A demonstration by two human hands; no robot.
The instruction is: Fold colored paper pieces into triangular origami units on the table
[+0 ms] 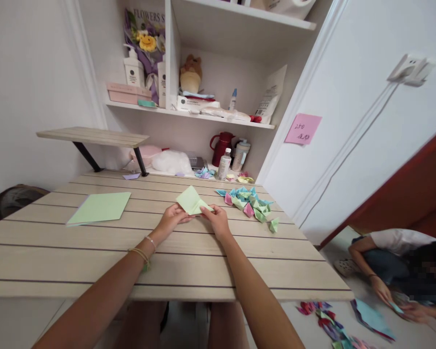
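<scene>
A partly folded sheet of light green paper (190, 199) is held between my two hands above the middle of the table. My left hand (175, 215) pinches its lower left edge. On the lower right corner, my right hand (216, 216) grips with thumb and fingers. The paper shows creases and a narrow flap toward the right. To the left lies a stack of flat green paper sheets (101, 207). Several small folded paper pieces (249, 199) in blue, green and pink sit in a cluster to the right of my hands.
A clear bottle (224, 165) and a dark red jug (222, 148) stand at the table's back, beneath shelves. A small raised shelf (94, 136) is at the back left. On the floor at right, another person (392, 261) handles blue paper near colourful folded pieces (330, 322).
</scene>
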